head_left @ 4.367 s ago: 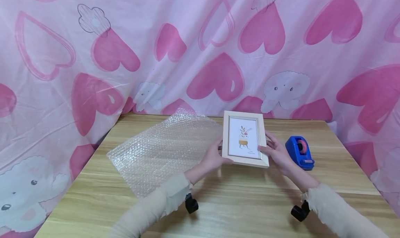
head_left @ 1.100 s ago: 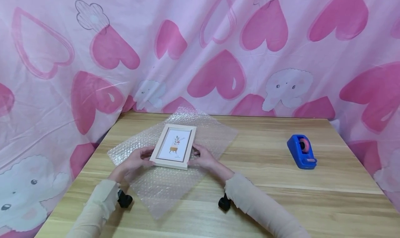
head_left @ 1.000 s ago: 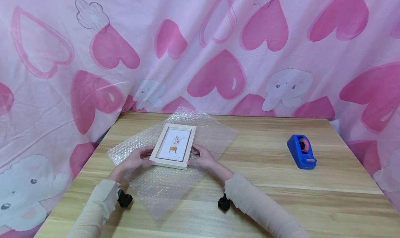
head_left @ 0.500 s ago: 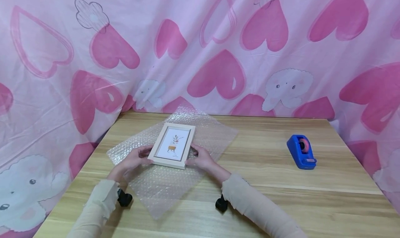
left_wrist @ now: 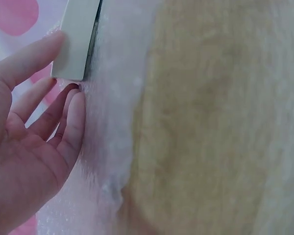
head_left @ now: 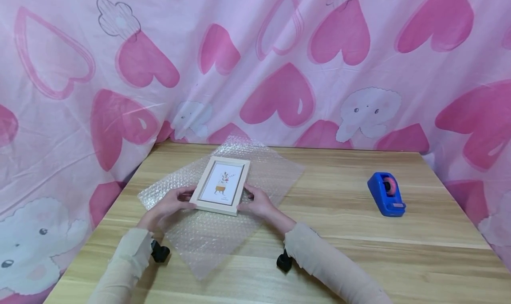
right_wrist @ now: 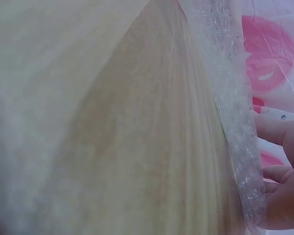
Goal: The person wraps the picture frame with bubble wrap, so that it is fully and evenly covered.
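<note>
Left hand (head_left: 169,203) and right hand (head_left: 260,202) grip the picture frame (head_left: 221,183) by its 2 long sides, thumbs at the near corners. It is face up over the middle of the bubble wrap (head_left: 207,246), which lies cornerwise beneath it; whether the near edge is fully down, I cannot tell. To place it well, it seems best to lower it level, leave wrap showing on every side, then slide the fingertips out without dragging anything askew.
</note>
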`<state>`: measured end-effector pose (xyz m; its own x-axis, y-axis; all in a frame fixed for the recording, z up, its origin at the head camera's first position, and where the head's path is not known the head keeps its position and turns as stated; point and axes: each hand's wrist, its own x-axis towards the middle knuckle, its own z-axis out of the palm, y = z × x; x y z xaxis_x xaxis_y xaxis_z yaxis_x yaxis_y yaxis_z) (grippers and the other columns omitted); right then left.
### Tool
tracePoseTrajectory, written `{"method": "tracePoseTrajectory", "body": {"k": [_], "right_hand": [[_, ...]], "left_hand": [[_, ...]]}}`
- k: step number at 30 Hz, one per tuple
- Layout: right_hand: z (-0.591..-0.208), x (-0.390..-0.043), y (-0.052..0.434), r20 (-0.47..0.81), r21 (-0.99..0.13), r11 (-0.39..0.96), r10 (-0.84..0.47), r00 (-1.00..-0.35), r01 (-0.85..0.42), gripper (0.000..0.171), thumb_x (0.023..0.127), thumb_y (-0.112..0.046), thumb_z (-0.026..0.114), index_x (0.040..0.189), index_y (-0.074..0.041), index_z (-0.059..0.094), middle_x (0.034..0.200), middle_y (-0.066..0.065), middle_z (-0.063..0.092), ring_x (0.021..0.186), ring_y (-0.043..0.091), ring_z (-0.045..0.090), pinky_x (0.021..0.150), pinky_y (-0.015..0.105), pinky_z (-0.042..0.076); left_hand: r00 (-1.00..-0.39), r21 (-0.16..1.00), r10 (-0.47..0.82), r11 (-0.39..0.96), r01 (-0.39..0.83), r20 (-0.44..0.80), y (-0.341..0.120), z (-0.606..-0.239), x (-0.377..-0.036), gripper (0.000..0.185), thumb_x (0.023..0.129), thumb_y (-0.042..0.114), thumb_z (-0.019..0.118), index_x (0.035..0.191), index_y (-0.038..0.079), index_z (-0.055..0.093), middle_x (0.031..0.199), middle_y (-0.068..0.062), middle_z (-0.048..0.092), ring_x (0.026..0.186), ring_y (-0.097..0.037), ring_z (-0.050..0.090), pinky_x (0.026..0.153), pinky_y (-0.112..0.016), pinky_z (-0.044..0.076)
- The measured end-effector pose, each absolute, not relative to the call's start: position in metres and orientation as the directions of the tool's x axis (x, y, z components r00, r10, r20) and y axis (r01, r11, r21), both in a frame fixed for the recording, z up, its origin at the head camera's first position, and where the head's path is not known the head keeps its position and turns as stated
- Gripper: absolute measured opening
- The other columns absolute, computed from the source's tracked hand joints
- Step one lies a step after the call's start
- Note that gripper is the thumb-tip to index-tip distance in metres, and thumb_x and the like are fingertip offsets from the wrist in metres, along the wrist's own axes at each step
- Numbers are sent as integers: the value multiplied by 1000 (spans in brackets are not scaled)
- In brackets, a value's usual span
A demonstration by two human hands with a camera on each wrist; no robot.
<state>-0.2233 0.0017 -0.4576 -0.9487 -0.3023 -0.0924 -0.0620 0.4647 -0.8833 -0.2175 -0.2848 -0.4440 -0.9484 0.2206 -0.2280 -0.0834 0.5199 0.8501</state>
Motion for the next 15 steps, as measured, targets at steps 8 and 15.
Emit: {"method": "tracePoseTrajectory", "body": {"k": [8,15], "right_hand": [[-460,-225,3,-62,-888,450,-332,-941,-100,81,68,-10,77,137,-1,36,113,16,56,100,26,51,89,36,45],[-462,-224,5,-75,-905,420,-317,-946,-69,81,66,-5,77,136,-1,38,108,16,56,99,26,51,86,34,46]], "left_hand": [[-946,874,233,478,-89,-224,-288,-446,-214,71,75,15,73,136,4,38,130,-20,48,112,-29,50,98,-41,34],[-944,873,209,470,-132,-256,-286,-449,-216,74,73,14,74,137,6,38,128,-18,49,109,-26,50,95,-38,38]]}}
